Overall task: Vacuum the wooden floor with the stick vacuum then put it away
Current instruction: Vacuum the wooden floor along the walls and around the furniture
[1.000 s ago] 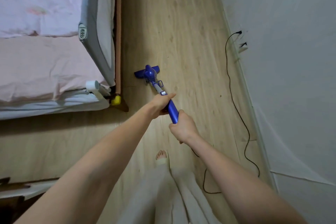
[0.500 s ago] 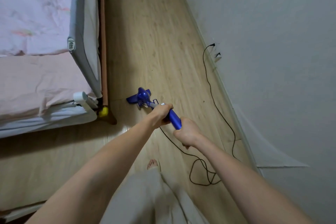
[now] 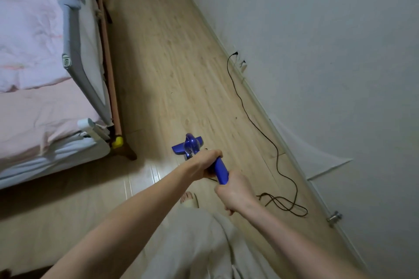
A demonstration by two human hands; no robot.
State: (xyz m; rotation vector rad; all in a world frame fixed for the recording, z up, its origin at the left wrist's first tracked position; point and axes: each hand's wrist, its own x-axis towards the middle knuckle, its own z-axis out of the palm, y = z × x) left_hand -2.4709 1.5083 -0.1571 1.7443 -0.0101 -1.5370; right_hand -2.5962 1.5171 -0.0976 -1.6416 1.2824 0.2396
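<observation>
Both hands (image 3: 207, 164) grip the stick vacuum (image 3: 221, 170), hiding its shaft.

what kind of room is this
Most likely a bedroom: a bed with pink bedding and a grey side rail stands beside a narrow strip of wooden floor along a white wall.

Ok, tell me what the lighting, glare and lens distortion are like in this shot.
Head view: dim, even indoor light with a cool cast; a bright glare patch on the wooden floor just left of the left hand; dark shadow under the bed; wide-angle bending curves the wall baseboard and stretches the forearms; the blue stick vacuum head looks slightly soft.
</observation>
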